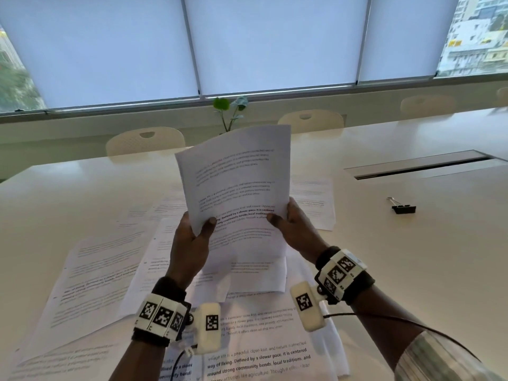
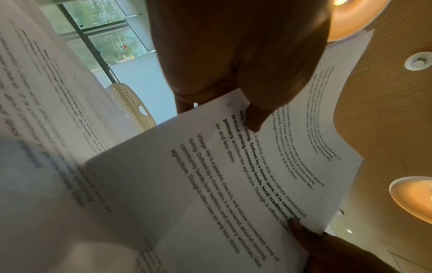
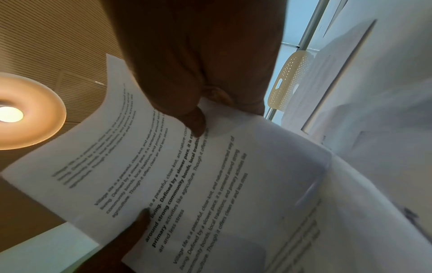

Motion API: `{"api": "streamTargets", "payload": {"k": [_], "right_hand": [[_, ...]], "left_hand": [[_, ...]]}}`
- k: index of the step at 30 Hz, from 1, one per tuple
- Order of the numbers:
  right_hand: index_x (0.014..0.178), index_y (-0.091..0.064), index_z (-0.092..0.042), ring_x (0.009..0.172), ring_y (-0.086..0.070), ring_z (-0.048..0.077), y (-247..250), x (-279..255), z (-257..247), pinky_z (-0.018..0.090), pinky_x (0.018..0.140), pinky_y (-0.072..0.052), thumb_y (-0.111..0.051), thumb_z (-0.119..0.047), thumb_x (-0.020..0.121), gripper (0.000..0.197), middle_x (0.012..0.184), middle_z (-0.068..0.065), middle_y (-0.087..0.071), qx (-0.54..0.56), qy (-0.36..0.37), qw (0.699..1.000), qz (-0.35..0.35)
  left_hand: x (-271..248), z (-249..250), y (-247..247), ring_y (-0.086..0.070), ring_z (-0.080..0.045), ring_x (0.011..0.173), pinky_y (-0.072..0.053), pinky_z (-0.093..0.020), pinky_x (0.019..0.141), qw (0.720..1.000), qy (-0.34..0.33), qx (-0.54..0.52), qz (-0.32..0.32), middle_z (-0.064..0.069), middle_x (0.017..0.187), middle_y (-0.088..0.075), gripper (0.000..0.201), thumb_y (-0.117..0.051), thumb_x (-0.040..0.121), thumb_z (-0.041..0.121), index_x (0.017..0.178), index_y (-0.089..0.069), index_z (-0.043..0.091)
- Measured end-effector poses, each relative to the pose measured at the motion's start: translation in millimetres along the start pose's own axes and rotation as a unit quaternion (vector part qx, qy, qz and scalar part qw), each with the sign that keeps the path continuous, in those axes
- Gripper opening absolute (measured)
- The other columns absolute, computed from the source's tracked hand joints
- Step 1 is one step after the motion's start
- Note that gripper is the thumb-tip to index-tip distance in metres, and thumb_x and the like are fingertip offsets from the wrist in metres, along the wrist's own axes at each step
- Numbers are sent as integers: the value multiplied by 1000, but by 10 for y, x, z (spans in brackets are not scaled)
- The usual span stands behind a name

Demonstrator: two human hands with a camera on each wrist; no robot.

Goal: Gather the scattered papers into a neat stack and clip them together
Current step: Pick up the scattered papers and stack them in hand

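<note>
Papers (image 1: 236, 182) gathered so far stand pinched between my left hand (image 1: 192, 243) and right hand (image 1: 297, 229); next, collecting loose sheets (image 1: 104, 270) off the desk (image 1: 412, 257); clip (image 1: 403, 208) waits rightward.

Soft daylight fills the head view, coming through the pale window blinds (image 1: 137, 48) across the upper frame; the white table (image 1: 412, 257) reflects it mildly, and straight lines bow toward the edges. The sheets at lower left are smeared. Both wrist views are dimmer and warmer, lit by glowing round ceiling lamps (image 3: 21, 112), with the near papers (image 2: 46, 147) blurred and the hands in dark shadow.
</note>
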State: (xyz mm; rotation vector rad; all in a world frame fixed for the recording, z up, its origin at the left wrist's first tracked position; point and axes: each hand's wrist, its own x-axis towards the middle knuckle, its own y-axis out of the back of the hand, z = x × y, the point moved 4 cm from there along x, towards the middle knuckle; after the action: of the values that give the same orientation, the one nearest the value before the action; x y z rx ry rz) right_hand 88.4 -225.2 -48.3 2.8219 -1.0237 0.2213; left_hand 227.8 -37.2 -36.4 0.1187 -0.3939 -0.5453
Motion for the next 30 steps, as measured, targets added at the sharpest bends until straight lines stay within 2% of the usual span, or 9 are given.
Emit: {"api": "streamTargets", "payload": {"k": [4,6,8,11,14,16,20,26,30], "right_hand": [[118,-50,-6,108,-65,25,26,103,0,42,89,-57,-58,-10,90,29,119,10,-66,-19,-24,999,-40],[105,-58,-4,97,-62,21,142,204,-41,34,81,-52,-57,-4,88,17,106,5,-67,-98,-48,993,-47],[108,-63,5,95,-59,24,349,361,-54,35,82,-48,-53,0,88,23,105,9,-65,-232,-59,971,-21],[129,-58,-4,128,-51,29,654,532,38,37,107,-41,-48,-11,94,37,138,15,-56,-486,-91,868,-47],[134,-55,-5,132,-48,30,836,515,205,36,108,-40,-46,-16,96,41,143,15,-52,-612,-153,766,-120],[134,-56,-8,132,-47,29,871,431,213,34,107,-39,-49,-22,96,41,142,13,-53,-639,-162,737,-151],[122,-69,-10,124,-53,26,920,220,34,29,101,-42,-56,-24,94,34,130,7,-65,-623,-140,756,-141],[101,-78,-16,95,-66,16,1059,-326,-76,24,81,-51,-68,-27,88,20,106,0,-75,-576,-138,797,-120],[91,-77,-20,74,-60,2,1061,-749,-106,10,60,-38,-73,-23,86,7,81,-18,-65,-497,-136,852,-92]], "left_hand": [[91,-31,55,-66,-22,95,-48,-23,68,1000,2,23,13,-4,104,-71,24,-61,94,24,114,-66,11],[166,-47,163,-66,-22,90,-47,-23,68,999,-7,29,31,-5,101,-71,21,-63,93,23,110,-67,10],[242,-66,303,-65,-17,82,-46,-22,66,998,-4,15,60,-7,98,-70,15,-64,92,19,105,-67,12],[334,-108,509,-62,-16,75,-46,-22,69,996,12,-20,85,-11,97,-69,15,-65,91,14,105,-65,11],[374,-176,688,-63,-24,84,-48,-32,77,994,20,-45,98,-15,101,-68,22,-65,91,15,111,-66,6],[368,-221,769,-63,-26,86,-49,-35,78,993,28,-62,100,-15,104,-69,24,-64,92,15,114,-65,5],[329,-192,777,-67,-27,88,-53,-38,79,993,36,-87,69,-10,104,-70,23,-60,94,13,116,-63,7],[257,-136,691,-70,-18,83,-55,-34,74,994,25,-100,36,0,100,-71,18,-61,94,12,111,-65,12],[147,-100,620,-70,1,67,-54,-15,55,995,17,-101,21,5,95,-69,18,-59,95,9,112,-62,10]]}}
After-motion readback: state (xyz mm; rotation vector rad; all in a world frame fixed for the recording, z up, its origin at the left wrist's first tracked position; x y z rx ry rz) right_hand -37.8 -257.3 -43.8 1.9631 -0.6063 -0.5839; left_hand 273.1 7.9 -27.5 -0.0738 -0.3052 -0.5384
